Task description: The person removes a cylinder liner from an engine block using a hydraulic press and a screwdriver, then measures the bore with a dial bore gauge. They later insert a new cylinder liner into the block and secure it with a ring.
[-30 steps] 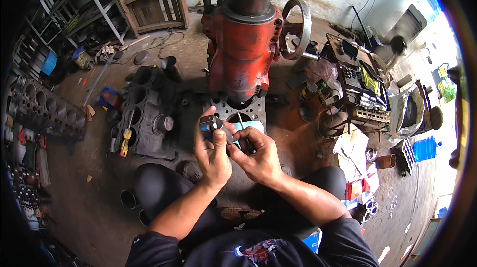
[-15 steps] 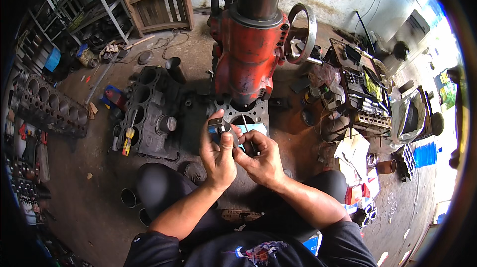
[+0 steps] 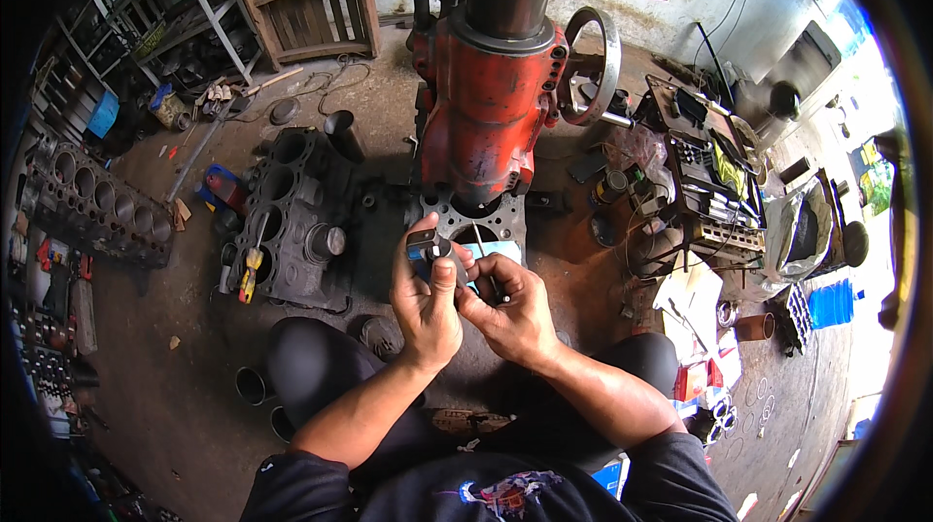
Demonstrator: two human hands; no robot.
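Note:
My left hand (image 3: 426, 308) is wrapped round a dark metal tool (image 3: 423, 244) with a blocky head and a short stem, its thumb pressing on the side. Fingers curled, my right hand (image 3: 510, 306) pinches the lower end of the same tool; the exact part is hidden behind the fingers. A thin metal rod (image 3: 477, 234) stands up just beyond the right fingers, and I cannot tell whether it is held. Beneath both hands lies a light blue sheet (image 3: 501, 251) on the engine block (image 3: 509, 221), under the red boring machine (image 3: 494, 104).
A second engine block (image 3: 292, 274) with a yellow-handled screwdriver (image 3: 251, 274) on it stands to the left; another block (image 3: 102, 201) lies farther left. At the right is a metal stand (image 3: 714, 230) loaded with tools. A handwheel (image 3: 609, 65) juts from the machine. Cylinder sleeves (image 3: 253, 386) lie near my left knee.

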